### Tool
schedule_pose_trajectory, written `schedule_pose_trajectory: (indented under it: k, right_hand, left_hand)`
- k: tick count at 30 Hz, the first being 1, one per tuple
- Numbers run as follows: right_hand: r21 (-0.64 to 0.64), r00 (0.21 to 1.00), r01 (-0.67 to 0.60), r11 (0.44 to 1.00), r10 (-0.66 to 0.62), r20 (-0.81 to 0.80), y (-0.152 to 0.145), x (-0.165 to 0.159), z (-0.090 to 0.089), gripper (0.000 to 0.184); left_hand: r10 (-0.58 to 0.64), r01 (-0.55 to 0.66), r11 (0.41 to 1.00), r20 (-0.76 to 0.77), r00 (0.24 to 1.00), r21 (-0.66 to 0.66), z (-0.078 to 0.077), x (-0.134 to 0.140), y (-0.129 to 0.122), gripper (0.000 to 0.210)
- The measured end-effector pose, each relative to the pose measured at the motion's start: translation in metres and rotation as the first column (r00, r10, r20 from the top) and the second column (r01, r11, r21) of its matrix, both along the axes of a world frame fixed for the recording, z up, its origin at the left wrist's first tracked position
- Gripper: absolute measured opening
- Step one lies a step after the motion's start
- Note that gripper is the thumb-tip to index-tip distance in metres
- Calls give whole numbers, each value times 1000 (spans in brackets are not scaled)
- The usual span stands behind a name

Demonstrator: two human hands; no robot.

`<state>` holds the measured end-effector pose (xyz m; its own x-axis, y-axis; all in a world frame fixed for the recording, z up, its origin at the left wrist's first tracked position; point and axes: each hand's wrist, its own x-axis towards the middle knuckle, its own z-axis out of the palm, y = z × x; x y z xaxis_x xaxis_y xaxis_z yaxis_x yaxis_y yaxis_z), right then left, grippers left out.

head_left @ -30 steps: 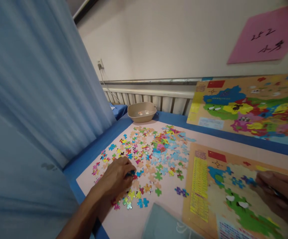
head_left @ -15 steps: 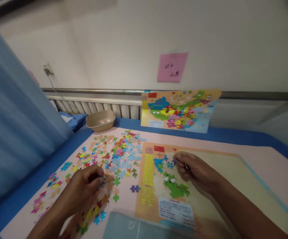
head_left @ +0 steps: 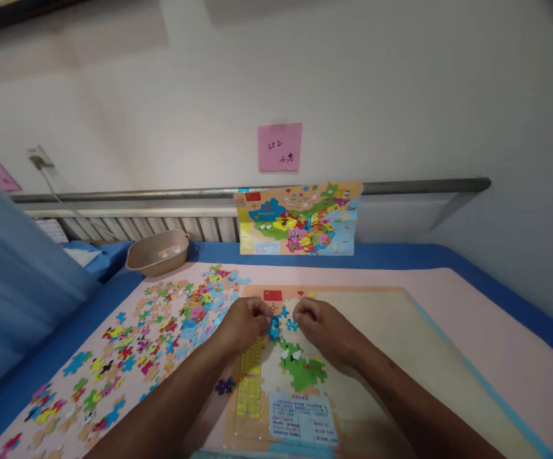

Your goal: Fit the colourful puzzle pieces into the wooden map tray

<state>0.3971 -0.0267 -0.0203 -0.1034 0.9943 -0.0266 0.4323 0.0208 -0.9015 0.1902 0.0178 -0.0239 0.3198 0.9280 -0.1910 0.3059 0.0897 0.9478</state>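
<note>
My left hand [head_left: 245, 324] is closed in a pinch on a blue puzzle piece, mostly hidden by the fingers, at the board's upper left. Beside its fingertips lie joined blue puzzle pieces [head_left: 275, 330]. My right hand [head_left: 321, 324] is curled closed just across from it, near a small blue piece [head_left: 292, 325]; anything inside its fingers is hidden. Both hands rest over the puzzle board [head_left: 367, 357], which has a filled left border. Below the hands sits a joined green section with white animals [head_left: 300, 366]. A dark purple piece [head_left: 225, 386] lies left of the board.
Many loose pieces [head_left: 137, 347] spread over the pink sheet [head_left: 477, 331] on the left. A beige basin [head_left: 159, 254] stands behind them. A printed map picture [head_left: 300, 220] leans upright at the back. A blue curtain [head_left: 18, 280] hangs at far left.
My left hand has moved from the loose pieces to the board's upper left. My right hand stays over the board with its fingers curled. The camera view has turned right.
</note>
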Motion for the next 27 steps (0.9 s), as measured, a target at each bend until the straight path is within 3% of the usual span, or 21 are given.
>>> schedule_pose_trajectory:
  k: [2,4,6,13,27]
  right_hand:
    - [32,964,-35,999,26,264,-2,6,6,7]
    - [26,863,-54,998,34,503,-3,9,10,7]
    - [12,796,-50,999,33,605,-3,9,12,7]
    - [4,672,-103,995,67,737,-3,0,8,3]
    - [-36,600,-142,989,115,791,-3,-5,9,8]
  left_hand:
    - [-17,17,1000,-14,1000,17,-2,5,8,8]
    - [-29,30,999,-31,999,37,-5,7,15,16]
    - [-42,45,998,-49,998,51,-7,9,22,23]
    - [-129,136,989,-121,984,50,-18,15,40,25]
    - [-189,229,969,-322,928,90,-23,26,38,28]
